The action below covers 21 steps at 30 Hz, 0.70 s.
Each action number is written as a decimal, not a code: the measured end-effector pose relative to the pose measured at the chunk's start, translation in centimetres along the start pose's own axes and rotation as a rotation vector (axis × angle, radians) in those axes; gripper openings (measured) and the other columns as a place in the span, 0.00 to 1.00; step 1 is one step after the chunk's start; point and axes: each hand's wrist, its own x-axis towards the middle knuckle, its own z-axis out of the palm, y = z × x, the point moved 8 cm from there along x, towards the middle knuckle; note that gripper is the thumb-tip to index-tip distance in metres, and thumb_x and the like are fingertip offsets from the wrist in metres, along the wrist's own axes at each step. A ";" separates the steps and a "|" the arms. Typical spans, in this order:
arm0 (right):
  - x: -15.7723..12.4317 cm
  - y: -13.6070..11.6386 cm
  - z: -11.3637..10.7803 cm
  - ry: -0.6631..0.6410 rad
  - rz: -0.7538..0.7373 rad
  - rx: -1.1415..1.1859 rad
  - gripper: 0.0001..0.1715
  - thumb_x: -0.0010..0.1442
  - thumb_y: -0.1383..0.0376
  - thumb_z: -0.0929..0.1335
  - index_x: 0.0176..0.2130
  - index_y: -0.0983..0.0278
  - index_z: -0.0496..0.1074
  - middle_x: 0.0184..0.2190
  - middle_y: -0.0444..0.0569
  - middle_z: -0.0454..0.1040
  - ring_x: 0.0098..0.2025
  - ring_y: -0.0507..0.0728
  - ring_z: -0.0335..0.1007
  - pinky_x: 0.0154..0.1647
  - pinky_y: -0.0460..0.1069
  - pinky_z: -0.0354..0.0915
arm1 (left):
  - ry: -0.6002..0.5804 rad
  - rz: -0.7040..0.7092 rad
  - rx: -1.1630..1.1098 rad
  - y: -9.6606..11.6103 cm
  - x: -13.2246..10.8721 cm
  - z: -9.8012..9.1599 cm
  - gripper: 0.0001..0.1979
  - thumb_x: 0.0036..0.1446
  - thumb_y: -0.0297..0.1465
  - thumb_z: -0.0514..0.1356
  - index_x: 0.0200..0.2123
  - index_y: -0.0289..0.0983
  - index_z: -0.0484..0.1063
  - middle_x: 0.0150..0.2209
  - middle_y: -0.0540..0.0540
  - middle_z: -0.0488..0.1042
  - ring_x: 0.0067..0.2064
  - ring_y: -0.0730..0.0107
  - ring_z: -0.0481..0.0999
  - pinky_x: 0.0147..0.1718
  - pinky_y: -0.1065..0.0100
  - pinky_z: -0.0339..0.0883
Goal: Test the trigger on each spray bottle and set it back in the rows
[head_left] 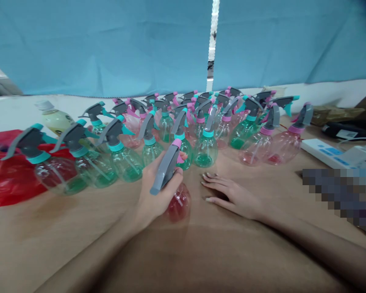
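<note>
My left hand (158, 189) is wrapped round the neck of a pink spray bottle (179, 205) with a grey and pink trigger head. The bottle stands roughly upright near the middle of the table, and my fingers partly hide its neck. My right hand (234, 195) lies flat on the wooden table (219, 252), fingers stretched out, holding nothing. Just beyond my hands are a green spray bottle (205, 152) with a turquoise collar and a pink spray bottle (256, 148) to its right.
Several more green and pink spray bottles crowd the back. At left lie a red plastic bag (12, 179) and a bottle of pale yellow liquid (56, 118). A white power strip (323, 152) with a plugged-in charger sits at right, near a pixelated dark patch. A blue sheet (110, 49) hangs behind.
</note>
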 end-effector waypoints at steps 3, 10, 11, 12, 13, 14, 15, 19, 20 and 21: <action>0.0 0.0 0.0 -0.007 0.002 -0.012 0.30 0.64 0.51 0.62 0.61 0.61 0.61 0.61 0.51 0.62 0.65 0.60 0.52 0.65 0.59 0.52 | -0.003 -0.002 -0.009 0.1 0.0 0.0 0.09 0.57 0.30 0.55 0.42 0.43 0.68 0.36 0.49 0.74 0.40 0.63 0.74 0.39 0.63 0.67; 0.0 0.1 0.0 0.001 0.005 -0.011 0.30 0.64 0.51 0.62 0.61 0.59 0.60 0.61 0.50 0.62 0.64 0.59 0.53 0.64 0.60 0.52 | -0.008 0.004 -0.012 0.1 0.0 0.1 0.10 0.57 0.30 0.56 0.43 0.43 0.68 0.38 0.50 0.75 0.34 0.68 0.73 0.38 0.64 0.67; 0.0 0.0 0.0 0.007 0.005 -0.004 0.30 0.64 0.51 0.62 0.61 0.59 0.60 0.61 0.50 0.63 0.64 0.60 0.53 0.64 0.60 0.52 | -0.008 0.004 -0.012 0.1 -0.1 0.1 0.09 0.58 0.30 0.56 0.43 0.44 0.68 0.38 0.50 0.75 0.34 0.68 0.73 0.38 0.64 0.67; 0.0 0.0 -0.1 0.011 0.006 0.002 0.30 0.64 0.51 0.62 0.61 0.58 0.60 0.61 0.50 0.63 0.64 0.60 0.54 0.64 0.61 0.52 | -0.010 0.004 -0.012 0.1 -0.1 0.1 0.10 0.58 0.30 0.56 0.43 0.44 0.68 0.38 0.50 0.75 0.34 0.68 0.73 0.38 0.64 0.67; 0.0 0.0 -0.1 0.011 0.007 0.004 0.30 0.64 0.51 0.62 0.61 0.59 0.60 0.61 0.50 0.63 0.64 0.60 0.54 0.64 0.61 0.52 | -0.011 0.001 -0.013 0.0 -0.1 0.1 0.10 0.58 0.31 0.56 0.43 0.44 0.68 0.37 0.50 0.74 0.34 0.67 0.74 0.38 0.64 0.67; 0.0 0.0 -0.1 0.009 0.008 0.004 0.30 0.64 0.51 0.62 0.61 0.59 0.60 0.61 0.50 0.63 0.64 0.60 0.54 0.64 0.61 0.52 | -0.012 -0.002 -0.016 0.0 -0.1 0.1 0.10 0.58 0.31 0.55 0.43 0.43 0.68 0.37 0.50 0.74 0.34 0.67 0.74 0.38 0.64 0.67; 0.0 0.0 -0.1 0.006 0.009 0.003 0.30 0.64 0.51 0.62 0.61 0.59 0.61 0.61 0.50 0.63 0.64 0.60 0.54 0.64 0.61 0.52 | -0.011 -0.002 -0.019 0.0 -0.1 0.1 0.10 0.58 0.31 0.55 0.43 0.43 0.68 0.37 0.50 0.74 0.34 0.67 0.74 0.38 0.64 0.67; 0.0 0.0 -0.1 0.006 0.003 0.011 0.30 0.64 0.52 0.62 0.61 0.59 0.61 0.60 0.50 0.63 0.64 0.60 0.54 0.64 0.60 0.53 | 0.003 0.006 -0.013 0.1 0.0 0.0 0.09 0.57 0.31 0.56 0.42 0.43 0.68 0.38 0.50 0.75 0.36 0.66 0.74 0.37 0.63 0.68; 0.0 0.0 -0.1 0.010 0.001 0.014 0.29 0.64 0.52 0.62 0.61 0.59 0.61 0.61 0.50 0.63 0.64 0.60 0.53 0.64 0.60 0.53 | 0.004 0.005 -0.011 0.1 0.0 0.0 0.09 0.57 0.31 0.56 0.42 0.43 0.68 0.38 0.50 0.75 0.36 0.66 0.74 0.37 0.63 0.68; 0.0 0.0 -0.1 0.013 0.000 0.016 0.29 0.64 0.52 0.62 0.61 0.58 0.60 0.61 0.50 0.63 0.64 0.60 0.53 0.64 0.61 0.53 | 0.005 0.003 -0.009 0.1 0.0 0.0 0.09 0.57 0.31 0.56 0.42 0.43 0.68 0.38 0.49 0.75 0.37 0.65 0.74 0.37 0.63 0.68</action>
